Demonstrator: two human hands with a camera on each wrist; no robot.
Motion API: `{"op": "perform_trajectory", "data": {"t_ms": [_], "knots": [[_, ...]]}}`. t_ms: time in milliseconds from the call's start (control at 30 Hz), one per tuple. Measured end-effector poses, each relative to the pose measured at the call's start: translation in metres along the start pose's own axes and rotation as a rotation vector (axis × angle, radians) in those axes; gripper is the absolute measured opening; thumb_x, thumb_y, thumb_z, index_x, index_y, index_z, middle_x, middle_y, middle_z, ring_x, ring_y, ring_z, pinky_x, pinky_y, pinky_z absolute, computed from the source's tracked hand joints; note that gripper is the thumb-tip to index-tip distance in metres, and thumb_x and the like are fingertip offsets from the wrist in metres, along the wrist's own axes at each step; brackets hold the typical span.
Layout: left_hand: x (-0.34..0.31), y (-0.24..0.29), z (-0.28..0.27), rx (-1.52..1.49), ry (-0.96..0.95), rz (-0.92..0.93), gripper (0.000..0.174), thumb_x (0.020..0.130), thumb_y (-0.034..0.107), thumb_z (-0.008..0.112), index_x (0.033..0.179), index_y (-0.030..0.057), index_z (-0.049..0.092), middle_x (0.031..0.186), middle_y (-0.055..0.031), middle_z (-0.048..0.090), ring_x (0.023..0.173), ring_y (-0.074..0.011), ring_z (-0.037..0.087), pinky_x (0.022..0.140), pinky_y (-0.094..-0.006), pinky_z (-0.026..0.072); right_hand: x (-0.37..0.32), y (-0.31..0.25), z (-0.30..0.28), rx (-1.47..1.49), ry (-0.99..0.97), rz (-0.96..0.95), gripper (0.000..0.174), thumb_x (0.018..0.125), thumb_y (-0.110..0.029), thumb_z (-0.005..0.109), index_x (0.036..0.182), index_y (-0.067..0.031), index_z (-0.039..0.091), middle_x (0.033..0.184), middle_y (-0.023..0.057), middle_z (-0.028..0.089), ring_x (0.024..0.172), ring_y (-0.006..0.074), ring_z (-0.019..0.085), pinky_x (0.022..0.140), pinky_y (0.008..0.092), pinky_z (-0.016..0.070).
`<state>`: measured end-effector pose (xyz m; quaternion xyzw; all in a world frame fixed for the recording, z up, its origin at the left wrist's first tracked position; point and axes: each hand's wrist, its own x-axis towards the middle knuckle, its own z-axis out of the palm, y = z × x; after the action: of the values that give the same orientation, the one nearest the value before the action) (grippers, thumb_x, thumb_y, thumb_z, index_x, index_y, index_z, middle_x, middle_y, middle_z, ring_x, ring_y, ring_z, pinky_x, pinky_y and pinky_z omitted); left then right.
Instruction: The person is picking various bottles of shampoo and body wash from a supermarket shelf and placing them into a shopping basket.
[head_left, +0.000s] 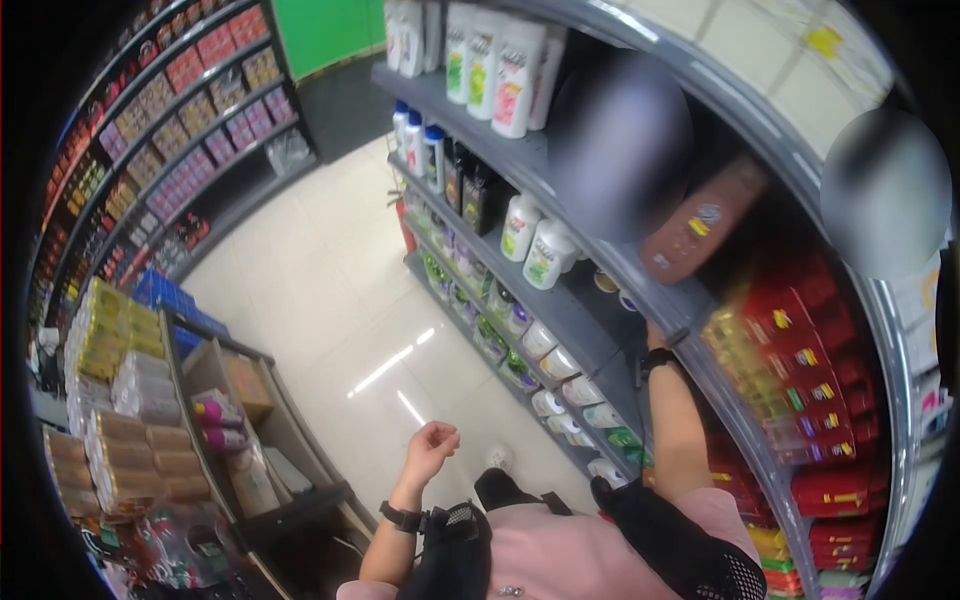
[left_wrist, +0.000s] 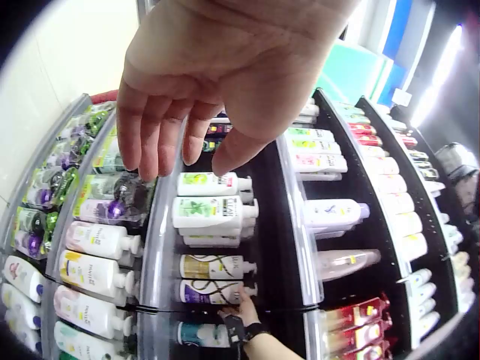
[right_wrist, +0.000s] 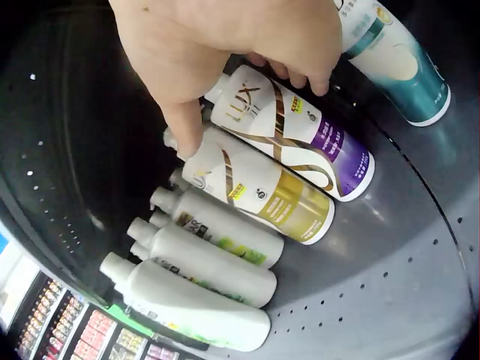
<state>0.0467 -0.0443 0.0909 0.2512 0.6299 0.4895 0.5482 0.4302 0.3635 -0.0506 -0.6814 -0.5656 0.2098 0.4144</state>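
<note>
purple-banded bottle (right_wrist: 304, 139), white above and marked lux, stands upright on the grey shelf (right_wrist: 375, 247), and it looks to be the thing being dealt with: the step in hand, as far as these views allow a judgement, is reaching in to take one container from this row. the right hand (right_wrist: 225, 37) is over the top of that bottle, with the thumb pointing down on its side nearest the gold-banded bottle (right_wrist: 259, 191) and bent fingertips showing on its opposite side; how firmly they press, or whether a grip is made at all, cannot be told. the gold-banded bottle stands just beside the purple-banded bottle, the green-labelled bottles (right_wrist: 214, 266) line up farther along on the same side, and a teal bottle (right_wrist: 397, 67) stands apart on the other side. the left hand (head_left: 432, 455) is well away from the purple-banded bottle, above the pale floor (head_left: 350, 270), its fingers loose and slightly bent, holding nothing. the next move probably calls for thumb and fingers to settle around the purple-banded bottle alone, since the thumb could catch its gold-banded neighbour, then for a careful lift.
</note>
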Motion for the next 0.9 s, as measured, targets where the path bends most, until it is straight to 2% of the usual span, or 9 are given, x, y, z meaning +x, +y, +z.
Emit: {"op": "perform_trajectory", "data": {"t_ms": [200, 367, 467, 600, 667, 700, 767, 833, 900], "knots": [[-0.005, -0.091, -0.028, 0.028, 0.122, -0.200, 0.018, 0.083, 0.011, 0.067, 0.094, 0.0000, 0.059, 0.080, -0.0046, 0.062, 0.069, -0.0117, 0.060, 0.059, -0.0241, 0.0492, 0.045, 0.061, -0.023, 0.095, -0.038, -0.006, 0.049, 0.078, -0.019, 0.072, 0.120, -0.0034, 0.053, 0.117, 0.0104, 0.055, 0.102, 0.0217, 0.054, 0.089, 0.0345, 0.0441], [0.009, -0.135, -0.037, 0.052, 0.182, -0.185, 0.018, 0.082, 0.012, 0.067, 0.093, 0.0000, 0.059, 0.077, -0.0038, 0.061, 0.066, -0.0100, 0.058, 0.059, -0.0234, 0.0477, 0.091, 0.073, -0.028, 0.138, -0.072, -0.025, 0.049, 0.078, -0.020, 0.072, 0.120, -0.0034, 0.053, 0.116, 0.0094, 0.056, 0.101, 0.0211, 0.054, 0.089, 0.0344, 0.0437], [0.033, -0.139, -0.034, 0.005, 0.200, -0.167, 0.018, 0.082, 0.012, 0.067, 0.093, -0.0002, 0.059, 0.076, -0.0036, 0.061, 0.066, -0.0101, 0.057, 0.061, -0.0234, 0.0476, 0.100, 0.075, -0.032, 0.191, -0.052, -0.034, 0.050, 0.078, -0.020, 0.072, 0.120, -0.0034, 0.053, 0.116, 0.0088, 0.056, 0.101, 0.0207, 0.055, 0.090, 0.0344, 0.0435], [0.043, -0.139, -0.021, -0.016, 0.157, -0.163, 0.017, 0.083, 0.011, 0.065, 0.095, 0.0004, 0.059, 0.079, -0.0041, 0.061, 0.071, -0.0113, 0.059, 0.063, -0.0240, 0.0490, 0.056, -0.014, -0.045, 0.131, -0.167, -0.017, 0.047, 0.075, -0.013, 0.073, 0.117, -0.0042, 0.054, 0.110, 0.0082, 0.058, 0.100, 0.0193, 0.055, 0.087, 0.0354, 0.0446], [0.045, -0.138, -0.018, -0.004, 0.117, -0.157, 0.017, 0.084, 0.011, 0.064, 0.096, 0.0007, 0.058, 0.081, -0.0047, 0.061, 0.073, -0.0124, 0.061, 0.063, -0.0246, 0.0497, 0.007, -0.079, -0.049, 0.335, -0.190, 0.370, 0.048, 0.071, -0.005, 0.074, 0.115, -0.0040, 0.055, 0.106, 0.0078, 0.060, 0.095, 0.0194, 0.057, 0.082, 0.0352, 0.0459], [0.049, -0.133, -0.018, -0.015, 0.110, -0.159, 0.017, 0.083, 0.011, 0.066, 0.095, 0.0008, 0.059, 0.080, -0.0039, 0.061, 0.073, -0.0112, 0.059, 0.065, -0.0243, 0.0493, -0.006, -0.085, -0.048, 0.333, -0.184, 0.370, 0.048, 0.071, -0.005, 0.074, 0.115, -0.0040, 0.055, 0.106, 0.0078, 0.060, 0.095, 0.0194, 0.057, 0.082, 0.0352, 0.0459], [0.054, -0.126, -0.012, -0.026, 0.096, -0.161, 0.017, 0.081, 0.011, 0.067, 0.093, 0.0009, 0.061, 0.080, -0.0031, 0.061, 0.073, -0.0100, 0.057, 0.068, -0.0241, 0.0488, -0.028, -0.095, -0.051, 0.411, -0.186, 0.395, 0.033, 0.073, -0.012, 0.074, 0.101, 0.0008, 0.062, 0.102, 0.0085, 0.062, 0.093, 0.0188, 0.059, 0.075, 0.0297, 0.0459], [0.071, -0.114, -0.007, 0.042, 0.030, -0.140, 0.018, 0.081, 0.011, 0.068, 0.093, 0.0010, 0.060, 0.079, -0.0031, 0.061, 0.073, -0.0107, 0.057, 0.068, -0.0245, 0.0490, -0.054, -0.117, -0.048, 0.416, -0.097, 0.353, 0.033, 0.069, -0.005, 0.076, 0.096, 0.0045, 0.061, 0.098, 0.0099, 0.062, 0.089, 0.0185, 0.060, 0.074, 0.0307, 0.0468], [0.087, -0.092, 0.002, 0.075, -0.056, -0.082, 0.019, 0.081, 0.012, 0.068, 0.094, 0.0009, 0.060, 0.080, -0.0035, 0.061, 0.073, -0.0110, 0.057, 0.069, -0.0248, 0.0491, -0.071, -0.119, -0.046, 0.440, -0.070, 0.107, 0.037, 0.063, -0.001, 0.080, 0.094, 0.0027, 0.061, 0.096, 0.0090, 0.063, 0.086, 0.0199, 0.061, 0.078, 0.0312, 0.0472]]}}
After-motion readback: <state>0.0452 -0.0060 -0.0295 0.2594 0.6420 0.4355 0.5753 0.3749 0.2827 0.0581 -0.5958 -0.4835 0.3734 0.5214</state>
